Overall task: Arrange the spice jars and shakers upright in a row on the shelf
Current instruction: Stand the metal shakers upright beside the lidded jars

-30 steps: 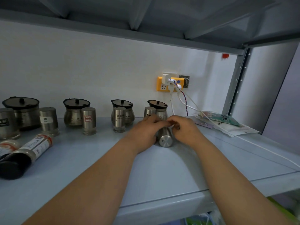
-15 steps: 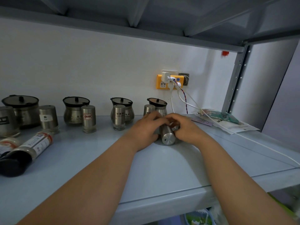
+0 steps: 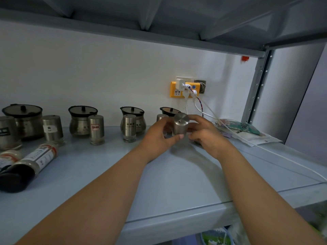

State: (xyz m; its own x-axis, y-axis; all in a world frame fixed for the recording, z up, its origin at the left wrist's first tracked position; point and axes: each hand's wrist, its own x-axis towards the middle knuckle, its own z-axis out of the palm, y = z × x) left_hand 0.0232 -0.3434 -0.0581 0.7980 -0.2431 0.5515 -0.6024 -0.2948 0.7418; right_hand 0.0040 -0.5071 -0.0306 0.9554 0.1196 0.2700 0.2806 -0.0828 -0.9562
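A steel shaker (image 3: 180,124) is held almost upright just above the shelf (image 3: 168,183), its holed top tilted toward me. My left hand (image 3: 158,137) grips its left side with thumb under the base. My right hand (image 3: 205,134) pinches its right side. Behind the hands stand another steel shaker (image 3: 161,117) and a lidded steel jar (image 3: 170,111), both partly hidden. Further left, upright shakers (image 3: 130,128) (image 3: 96,129) (image 3: 53,128) stand in front of lidded jars (image 3: 135,119) (image 3: 80,121) (image 3: 24,119). Two glass spice bottles (image 3: 30,165) (image 3: 8,158) lie on their sides at far left.
A yellow power socket (image 3: 185,90) on the back wall has plugs and cables (image 3: 208,110) trailing over the shelf to the right. Paper packets (image 3: 247,133) lie at the right beside the metal shelf post (image 3: 254,89). An upper shelf (image 3: 159,29) hangs close overhead.
The steel shaker lay on its side between my hands with its base toward me. Both hands have lifted it and turned it nearly upright.
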